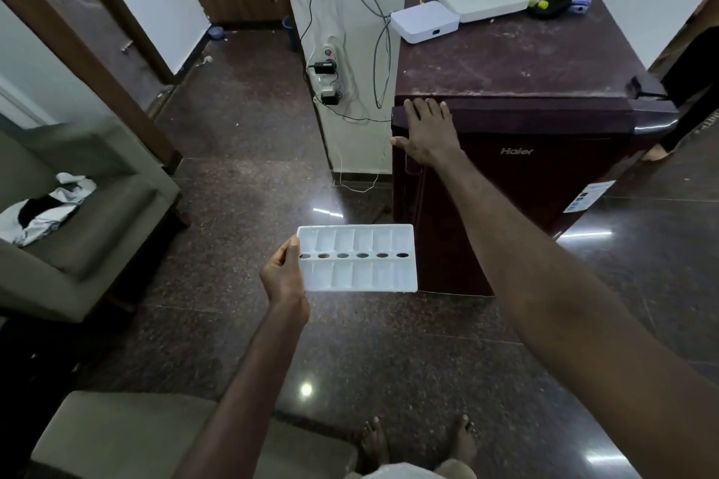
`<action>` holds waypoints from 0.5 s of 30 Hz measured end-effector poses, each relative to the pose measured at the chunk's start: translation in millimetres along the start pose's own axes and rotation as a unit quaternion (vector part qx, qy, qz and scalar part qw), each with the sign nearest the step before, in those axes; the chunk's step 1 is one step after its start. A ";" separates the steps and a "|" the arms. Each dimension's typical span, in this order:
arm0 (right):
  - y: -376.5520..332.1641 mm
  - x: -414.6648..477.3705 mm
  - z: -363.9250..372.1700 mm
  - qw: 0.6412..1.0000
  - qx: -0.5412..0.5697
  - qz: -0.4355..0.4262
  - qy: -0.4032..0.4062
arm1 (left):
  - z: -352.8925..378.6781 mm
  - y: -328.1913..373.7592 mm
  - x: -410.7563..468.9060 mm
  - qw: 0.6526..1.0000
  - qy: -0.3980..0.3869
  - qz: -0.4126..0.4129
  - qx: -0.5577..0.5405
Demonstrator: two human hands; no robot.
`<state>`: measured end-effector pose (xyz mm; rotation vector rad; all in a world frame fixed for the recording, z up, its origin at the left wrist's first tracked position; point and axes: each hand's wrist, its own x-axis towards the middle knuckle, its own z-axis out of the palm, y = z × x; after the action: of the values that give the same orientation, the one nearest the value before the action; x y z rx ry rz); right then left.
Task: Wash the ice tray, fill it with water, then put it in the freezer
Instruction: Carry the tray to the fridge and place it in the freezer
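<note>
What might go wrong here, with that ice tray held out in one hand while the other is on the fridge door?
Two risks, judged from this moment:
1. The left hand pinches the white ice tray by one short end only. If it holds water, which cannot be told here, a tilt may spill it onto the glossy floor by the bare feet.
2. The right hand rests on the top corner of the fridge door; if the door swings toward the tray, it may knock it.

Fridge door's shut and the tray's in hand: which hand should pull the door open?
Right. The right hand already rests on the top corner of the closed fridge door, while the left hand holds the ice tray level by its short edge.
</note>
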<state>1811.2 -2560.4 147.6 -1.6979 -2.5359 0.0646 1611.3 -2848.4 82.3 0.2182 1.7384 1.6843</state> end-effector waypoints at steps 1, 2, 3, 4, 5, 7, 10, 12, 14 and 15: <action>1.0 -0.9 0.0 1.000 0.004 -0.002 0.007 | -0.7 0.6 0.7 1.000 0.003 0.001 -0.002; 1.4 -1.9 -0.2 1.000 0.010 -0.003 0.013 | -1.6 1.3 1.3 1.000 0.006 0.000 -0.005; 1.3 -3.2 0.4 1.000 0.017 -0.004 0.024 | -2.5 2.1 2.4 1.000 0.008 0.000 -0.008; 0.7 -5.6 1.9 0.999 0.026 -0.006 0.039 | -2.9 3.4 3.2 1.000 0.011 -0.001 -0.011; 0.2 -10.1 4.3 0.998 0.036 -0.009 0.058 | -3.2 5.0 4.2 1.000 0.012 0.000 -0.014; 1.6 -24.9 13.2 0.994 0.048 -0.020 0.096 | -4.0 6.9 5.8 1.000 0.007 0.001 -0.017; 6.3 -56.2 24.2 0.989 0.060 -0.042 0.130 | -7.5 10.0 5.0 1.000 0.004 0.000 -0.016; 7.4 -77.7 26.3 0.986 0.060 -0.053 0.148 | -12.5 11.3 4.5 1.000 0.006 0.002 -0.013; 6.3 -99.4 26.3 0.982 0.070 -0.054 0.165 | -18.4 12.1 2.1 1.000 0.006 0.002 -0.012; 5.2 -110.7 26.0 0.980 0.079 -0.051 0.175 | -21.3 13.0 0.1 1.000 0.008 0.004 -0.009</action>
<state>1855.3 -2660.4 115.6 -1.3802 -2.2858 -0.0364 1594.5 -2863.9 92.5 0.2044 1.7348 1.7101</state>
